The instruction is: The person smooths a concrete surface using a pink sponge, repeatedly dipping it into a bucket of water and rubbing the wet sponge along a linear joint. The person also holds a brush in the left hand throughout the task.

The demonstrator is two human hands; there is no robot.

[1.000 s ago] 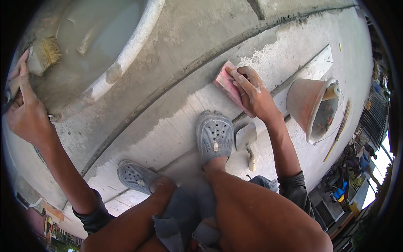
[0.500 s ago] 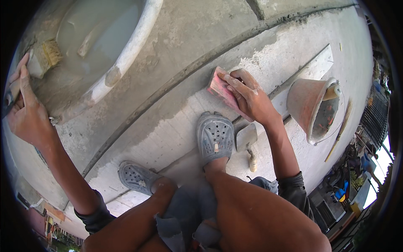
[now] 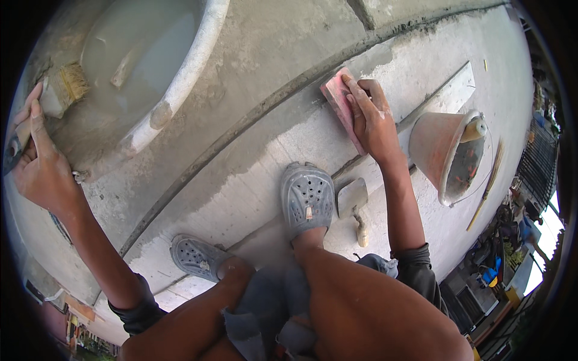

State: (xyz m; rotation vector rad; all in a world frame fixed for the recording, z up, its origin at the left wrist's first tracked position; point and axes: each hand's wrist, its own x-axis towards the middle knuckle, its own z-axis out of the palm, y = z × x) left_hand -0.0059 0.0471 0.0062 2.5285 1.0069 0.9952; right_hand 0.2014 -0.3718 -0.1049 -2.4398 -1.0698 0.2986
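Note:
At the far left, my left hand (image 3: 45,177) is closed around the handle of a wide, pale-bristled brush (image 3: 65,90). The bristles hang inside the rim of a large round basin (image 3: 191,60) with murky grey water. My right hand (image 3: 374,129) grips a flat pink rectangular block (image 3: 338,99), its thumb side and fingers pressed along the top. The block lies against the cement surface (image 3: 289,150), where a darker damp band borders a paler dry part. Its underside is hidden.
A trowel (image 3: 353,197) with a wooden handle lies beside my right clog (image 3: 307,195). Right of my right hand stands a tilted-looking bucket (image 3: 435,150) with a tool in it, near a long board (image 3: 451,96). A thin stick (image 3: 486,186) lies beyond. A groove (image 3: 198,159) crosses the cement.
My right hand has moved the pink block up and to the right, away from my clog, and turned it more upright. My left hand and the brush have barely shifted.

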